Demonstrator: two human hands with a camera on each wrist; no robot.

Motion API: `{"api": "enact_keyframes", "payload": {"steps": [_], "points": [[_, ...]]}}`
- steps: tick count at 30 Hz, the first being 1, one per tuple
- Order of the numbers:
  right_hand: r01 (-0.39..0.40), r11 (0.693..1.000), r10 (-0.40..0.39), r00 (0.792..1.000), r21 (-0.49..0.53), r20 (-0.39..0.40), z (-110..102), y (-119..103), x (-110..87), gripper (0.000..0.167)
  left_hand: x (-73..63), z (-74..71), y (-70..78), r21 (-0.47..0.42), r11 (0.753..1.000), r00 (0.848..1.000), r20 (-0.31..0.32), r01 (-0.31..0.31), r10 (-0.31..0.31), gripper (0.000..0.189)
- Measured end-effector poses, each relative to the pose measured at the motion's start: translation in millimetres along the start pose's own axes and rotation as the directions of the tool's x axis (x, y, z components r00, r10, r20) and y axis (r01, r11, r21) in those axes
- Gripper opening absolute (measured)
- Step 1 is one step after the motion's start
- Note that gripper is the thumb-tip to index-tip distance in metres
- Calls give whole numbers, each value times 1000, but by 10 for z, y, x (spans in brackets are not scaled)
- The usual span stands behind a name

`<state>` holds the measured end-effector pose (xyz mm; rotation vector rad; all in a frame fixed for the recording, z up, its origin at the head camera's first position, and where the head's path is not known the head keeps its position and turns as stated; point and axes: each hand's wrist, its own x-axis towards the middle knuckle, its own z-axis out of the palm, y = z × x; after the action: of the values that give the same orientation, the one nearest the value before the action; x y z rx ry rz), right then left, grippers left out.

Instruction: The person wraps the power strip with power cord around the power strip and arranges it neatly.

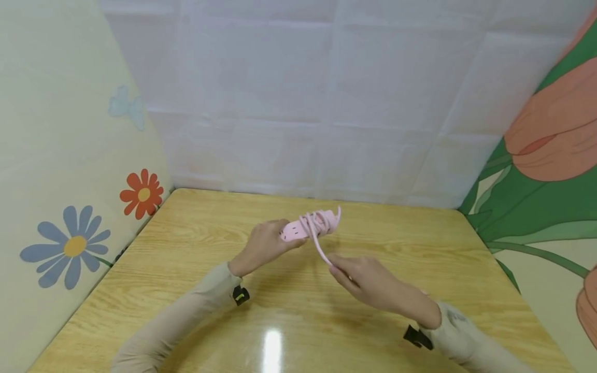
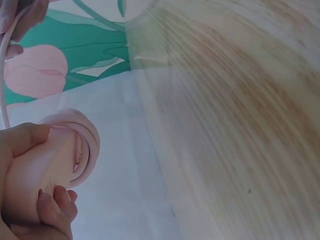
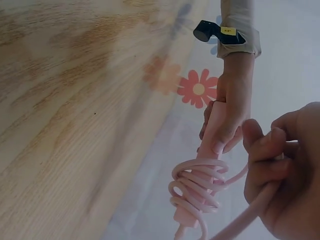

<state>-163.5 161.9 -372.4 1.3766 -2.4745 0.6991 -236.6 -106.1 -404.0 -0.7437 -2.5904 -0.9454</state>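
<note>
A pale pink power strip point(image 1: 294, 231) is held above the table by my left hand point(image 1: 262, 244), which grips one end with the thumb along its side. Dark socket slots show beside that thumb in the head view. Several loose turns of the strip's pink cord point(image 3: 192, 186) wrap its other end; the left wrist view catches these coils point(image 2: 89, 147) from the side. From the coils a length of cord point(image 1: 319, 249) runs down toward me to my right hand point(image 1: 370, 282). Its curled fingers point(image 3: 270, 150) hold the cord, and the cord's free end is hidden.
Beneath both hands lies a wood-grain table point(image 1: 224, 217), with a bright light reflection near its front. A white sheet point(image 1: 326, 103) hangs along the back edge. Flower-printed panels point(image 1: 60, 155) stand at the left and right sides. Each wrist wears a small black camera point(image 1: 240, 295).
</note>
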Motion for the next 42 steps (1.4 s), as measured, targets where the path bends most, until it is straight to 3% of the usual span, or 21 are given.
{"api": "enact_keyframes", "payload": {"steps": [7, 20, 23, 27, 30, 35, 42], "points": [[18, 999, -20, 999, 42, 31, 41, -3, -64, 9, -28, -7, 28, -65, 996, 998, 25, 58, -57, 40], [-32, 993, 9, 979, 112, 204, 76, 21, -147, 38, -39, -22, 85, -164, 984, 998, 30, 67, -63, 41], [-77, 986, 33, 958, 146, 285, 72, 47, -168, 42, -39, -24, 93, -186, 981, 998, 18, 56, -54, 41], [-203, 956, 104, 910, 212, 402, 68, 115, -188, 46, -36, -36, 104, -207, 977, 999, 4, 44, -44, 41], [-264, 939, 150, 889, 219, 432, 73, 185, -183, 49, -26, -57, 123, -225, 974, 999, -6, 33, -35, 40], [-257, 947, 158, 895, 192, 418, 92, 302, -165, 48, -17, -88, 148, -227, 974, 999, -23, 25, -31, 38], [-246, 953, 156, 901, 180, 404, 138, 457, -168, 46, -44, -87, 175, -254, 966, 999, 2, 44, -45, 38]]}}
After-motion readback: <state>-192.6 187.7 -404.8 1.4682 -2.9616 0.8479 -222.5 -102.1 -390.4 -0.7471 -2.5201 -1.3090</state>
